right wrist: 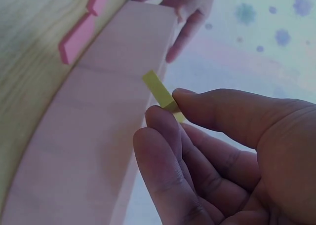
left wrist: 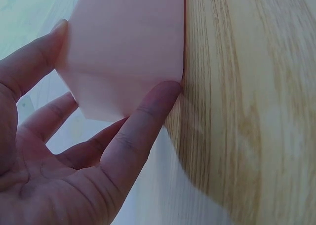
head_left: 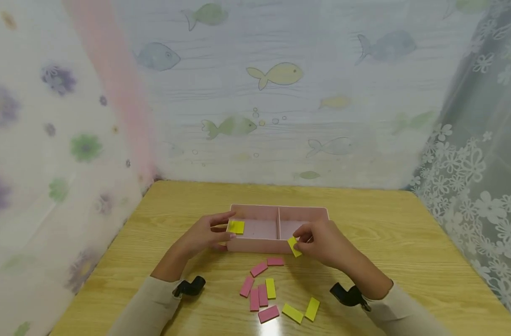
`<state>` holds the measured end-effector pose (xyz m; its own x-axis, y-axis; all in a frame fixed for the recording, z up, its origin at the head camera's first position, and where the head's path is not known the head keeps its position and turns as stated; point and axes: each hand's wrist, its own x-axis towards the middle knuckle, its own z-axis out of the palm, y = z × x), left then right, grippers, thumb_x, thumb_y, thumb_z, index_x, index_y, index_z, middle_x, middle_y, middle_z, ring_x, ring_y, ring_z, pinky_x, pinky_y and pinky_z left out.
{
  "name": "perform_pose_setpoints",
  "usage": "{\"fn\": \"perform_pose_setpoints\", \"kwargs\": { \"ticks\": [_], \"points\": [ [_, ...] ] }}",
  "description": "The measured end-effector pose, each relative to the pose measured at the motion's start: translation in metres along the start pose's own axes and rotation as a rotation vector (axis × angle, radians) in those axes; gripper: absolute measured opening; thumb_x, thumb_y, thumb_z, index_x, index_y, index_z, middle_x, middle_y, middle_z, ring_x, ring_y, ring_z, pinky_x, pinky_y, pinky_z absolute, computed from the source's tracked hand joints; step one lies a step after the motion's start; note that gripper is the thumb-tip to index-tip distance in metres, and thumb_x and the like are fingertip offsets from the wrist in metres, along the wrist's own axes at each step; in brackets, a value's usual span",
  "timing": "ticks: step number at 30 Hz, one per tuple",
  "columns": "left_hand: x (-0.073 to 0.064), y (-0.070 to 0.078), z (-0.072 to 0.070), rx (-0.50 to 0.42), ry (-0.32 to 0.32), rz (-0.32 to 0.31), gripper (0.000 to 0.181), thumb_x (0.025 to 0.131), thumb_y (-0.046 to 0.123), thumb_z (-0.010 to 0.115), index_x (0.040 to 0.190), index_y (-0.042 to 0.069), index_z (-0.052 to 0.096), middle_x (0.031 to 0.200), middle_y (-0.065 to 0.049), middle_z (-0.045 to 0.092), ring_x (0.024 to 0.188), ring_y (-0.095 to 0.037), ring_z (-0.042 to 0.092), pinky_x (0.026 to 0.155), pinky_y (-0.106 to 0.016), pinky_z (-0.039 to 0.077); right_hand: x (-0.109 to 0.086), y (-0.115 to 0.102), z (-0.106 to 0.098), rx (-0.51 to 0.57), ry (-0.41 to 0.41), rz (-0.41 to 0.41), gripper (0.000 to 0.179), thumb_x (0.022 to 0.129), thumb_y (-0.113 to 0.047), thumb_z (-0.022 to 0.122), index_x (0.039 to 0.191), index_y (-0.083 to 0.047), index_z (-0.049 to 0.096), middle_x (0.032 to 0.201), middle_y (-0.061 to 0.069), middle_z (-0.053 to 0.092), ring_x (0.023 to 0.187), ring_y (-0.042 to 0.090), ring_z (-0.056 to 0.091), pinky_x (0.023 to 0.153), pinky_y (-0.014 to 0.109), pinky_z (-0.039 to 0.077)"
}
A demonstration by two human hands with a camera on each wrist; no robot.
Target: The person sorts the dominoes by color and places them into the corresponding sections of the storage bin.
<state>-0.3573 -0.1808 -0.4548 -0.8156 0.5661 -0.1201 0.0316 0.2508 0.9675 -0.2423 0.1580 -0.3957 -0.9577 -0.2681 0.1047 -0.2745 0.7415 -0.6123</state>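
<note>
A pink box (head_left: 255,245) with a divider across its middle stands on the table. My left hand (head_left: 206,233) holds the box's left end, thumb and fingers spread around the corner; the left wrist view shows the fingertips against the pink wall (left wrist: 128,42). Between thumb and fingertips, my right hand (head_left: 324,240) pinches a yellow block (right wrist: 159,91) over the front rim of the right compartment. That compartment's floor is partly hidden behind this hand. Another yellow block (head_left: 237,227) lies in the left compartment, at its left end.
In front of the box lie several pink blocks (head_left: 268,314) and three yellow blocks (head_left: 292,313), loosely scattered on the wooden table (head_left: 364,214). Patterned curtains (head_left: 280,116) hang behind the table and on both sides.
</note>
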Motion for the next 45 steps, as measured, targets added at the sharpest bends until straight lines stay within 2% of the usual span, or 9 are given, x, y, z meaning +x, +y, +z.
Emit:
{"fn": "perform_pose_setpoints", "kwargs": {
  "ticks": [5, 10, 16, 24, 31, 36, 45],
  "points": [
    [0.005, 0.000, 0.002, -0.021, -0.019, 0.013, 0.079, 0.092, 0.023, 0.081, 0.160, 0.020, 0.041, 0.163, -0.021, 0.038, 0.144, -0.044, 0.046, 0.085, -0.049, 0.063, 0.006, -0.003, -0.007, 0.010, 0.007, -0.022, 0.023, 0.087, -0.008, 0.080, 0.109, 0.000, 0.079, 0.091, 0.002, 0.078, 0.075, 0.006, 0.068, 0.062, 0.024, 0.058],
    [0.004, 0.002, 0.004, -0.017, -0.009, -0.003, 0.078, 0.091, 0.024, 0.082, 0.159, 0.025, 0.044, 0.163, -0.019, 0.038, 0.145, -0.043, 0.045, 0.085, -0.048, 0.064, 0.016, -0.005, -0.009, -0.008, 0.015, -0.037, 0.022, 0.086, -0.008, 0.081, 0.107, -0.003, 0.080, 0.099, 0.005, 0.079, 0.078, 0.006, 0.070, 0.066, 0.024, 0.059],
    [0.003, 0.006, 0.003, -0.018, 0.000, -0.010, 0.077, 0.092, 0.022, 0.081, 0.159, 0.025, 0.043, 0.165, -0.017, 0.036, 0.147, -0.043, 0.042, 0.087, -0.047, 0.063, 0.029, -0.013, -0.014, -0.032, -0.024, 0.067, 0.022, 0.089, -0.014, 0.080, 0.111, -0.007, 0.079, 0.085, -0.005, 0.075, 0.069, 0.008, 0.067, 0.062, 0.026, 0.056],
    [0.004, 0.002, 0.003, -0.020, -0.006, -0.006, 0.078, 0.092, 0.023, 0.081, 0.159, 0.024, 0.043, 0.163, -0.018, 0.038, 0.145, -0.043, 0.044, 0.086, -0.047, 0.063, 0.043, -0.019, -0.018, 0.023, -0.062, 0.112, 0.027, 0.091, -0.014, 0.078, 0.117, -0.007, 0.078, 0.087, -0.003, 0.077, 0.072, 0.013, 0.071, 0.065, 0.029, 0.058],
    [0.003, 0.000, 0.004, -0.033, -0.018, -0.006, 0.078, 0.092, 0.024, 0.081, 0.160, 0.025, 0.042, 0.164, -0.018, 0.036, 0.146, -0.044, 0.043, 0.086, -0.048, 0.063, 0.059, -0.026, -0.019, 0.063, -0.095, 0.193, 0.021, 0.091, -0.009, 0.077, 0.111, -0.003, 0.079, 0.088, 0.004, 0.077, 0.073, 0.022, 0.074, 0.065, 0.030, 0.062],
    [0.000, 0.002, 0.003, -0.020, -0.007, -0.006, 0.077, 0.092, 0.023, 0.081, 0.159, 0.025, 0.043, 0.165, -0.018, 0.036, 0.147, -0.044, 0.042, 0.086, -0.048, 0.063, 0.074, -0.033, -0.019, 0.065, -0.127, 0.243, 0.020, 0.090, -0.011, 0.080, 0.107, -0.001, 0.078, 0.084, 0.007, 0.075, 0.071, 0.019, 0.074, 0.066, 0.030, 0.064],
    [-0.001, 0.001, 0.000, -0.019, -0.011, 0.000, 0.076, 0.094, 0.021, 0.079, 0.160, 0.023, 0.042, 0.164, -0.019, 0.038, 0.147, -0.044, 0.042, 0.087, -0.048, 0.063, 0.096, -0.044, -0.012, 0.054, -0.175, 0.265, 0.014, 0.088, -0.009, 0.081, 0.098, -0.001, 0.078, 0.079, 0.009, 0.076, 0.078, 0.030, 0.078, 0.061, 0.028, 0.063]
  ]
}}
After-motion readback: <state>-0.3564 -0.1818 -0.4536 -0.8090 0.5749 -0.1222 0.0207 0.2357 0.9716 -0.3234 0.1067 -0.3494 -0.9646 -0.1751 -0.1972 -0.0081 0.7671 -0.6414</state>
